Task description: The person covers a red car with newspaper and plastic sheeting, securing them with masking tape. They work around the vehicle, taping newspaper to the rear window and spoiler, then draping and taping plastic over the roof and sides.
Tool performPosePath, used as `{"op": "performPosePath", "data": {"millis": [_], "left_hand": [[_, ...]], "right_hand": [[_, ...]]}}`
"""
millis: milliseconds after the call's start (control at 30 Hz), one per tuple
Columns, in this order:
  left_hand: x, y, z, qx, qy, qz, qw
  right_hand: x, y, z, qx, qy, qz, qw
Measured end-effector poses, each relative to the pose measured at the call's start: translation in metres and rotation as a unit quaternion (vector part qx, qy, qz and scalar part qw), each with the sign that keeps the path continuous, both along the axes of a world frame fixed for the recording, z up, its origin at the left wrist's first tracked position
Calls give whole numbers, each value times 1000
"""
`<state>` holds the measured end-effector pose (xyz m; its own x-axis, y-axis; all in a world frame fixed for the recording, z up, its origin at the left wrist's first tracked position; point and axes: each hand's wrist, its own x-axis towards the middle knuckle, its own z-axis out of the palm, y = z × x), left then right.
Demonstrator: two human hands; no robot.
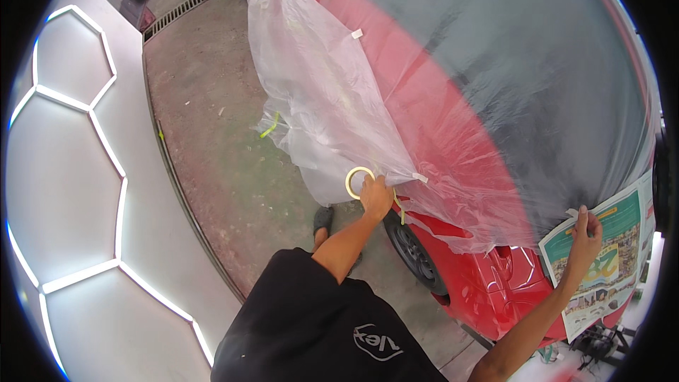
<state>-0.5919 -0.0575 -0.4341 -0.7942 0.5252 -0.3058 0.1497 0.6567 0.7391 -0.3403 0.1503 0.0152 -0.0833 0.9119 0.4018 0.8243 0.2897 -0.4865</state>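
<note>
My left hand (378, 197) is closed around a roll of pale yellow masking tape (349, 185), held up at the lower edge of a clear plastic sheet (322, 110). That sheet drapes over a red car (488, 286) and hangs down its left side. My right hand (588, 235) reaches out to the right, its fingers drawn together at the upper edge of a printed newspaper sheet (612, 272) lying against the car. By its fingertips sits a small pale strip (571, 212), apparently tape. Part of the newspaper is hidden behind my hand and forearm.
Short tape pieces (420, 177) dot the plastic, and a yellow-green strip (269, 126) clings to its loose edge. A car wheel (414, 249) shows below my left hand. Along the left runs a white wall with glowing hexagon light strips (83, 274). A floor drain grate (189, 7) lies far off.
</note>
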Motion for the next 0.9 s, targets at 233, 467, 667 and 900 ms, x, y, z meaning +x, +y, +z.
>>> {"op": "performPosePath", "data": {"millis": [233,467,667,900], "left_hand": [[21,-95,114,25,46,-44,998],[38,-109,206,70,152,-22,986],[54,-175,206,129,234,140,953],[2,-217,35,176,-468,375,781]], "right_hand": [[-31,-145,-132,-206,-37,334,919],[-150,-246,-347,-500,129,481,708],[-158,-257,-378,-578,413,312,631],[-156,-271,-261,-705,500,252,436]]}}
